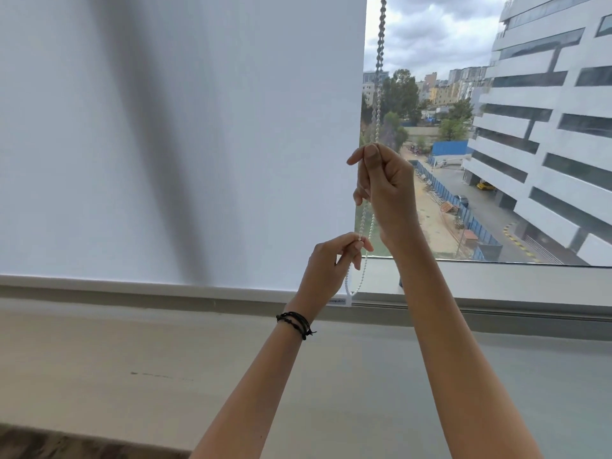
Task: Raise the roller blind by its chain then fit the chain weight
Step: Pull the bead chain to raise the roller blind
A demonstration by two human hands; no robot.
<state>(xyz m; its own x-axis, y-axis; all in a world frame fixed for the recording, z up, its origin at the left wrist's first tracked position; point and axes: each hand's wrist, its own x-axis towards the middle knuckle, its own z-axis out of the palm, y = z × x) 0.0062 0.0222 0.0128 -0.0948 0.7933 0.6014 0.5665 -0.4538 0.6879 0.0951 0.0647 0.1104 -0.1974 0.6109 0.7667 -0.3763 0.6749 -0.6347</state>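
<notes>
A white roller blind [185,134] covers the left part of the window, its bottom bar [165,286] down near the sill. Along its right edge hangs a beaded chain [380,54], two strands running from the top of the frame. My right hand [385,190] is closed around the chain at mid height. Lower and to the left, my left hand [331,263] pinches one strand between thumb and fingertips. Below that hand the chain's loop [351,286] dangles close to the bar's end. No chain weight is visible.
A grey window frame [496,293] and a wide pale sill [132,359] lie below the blind. Through the uncovered glass on the right I see a white building [546,127], a street and trees. A black bracelet [296,321] circles my left wrist.
</notes>
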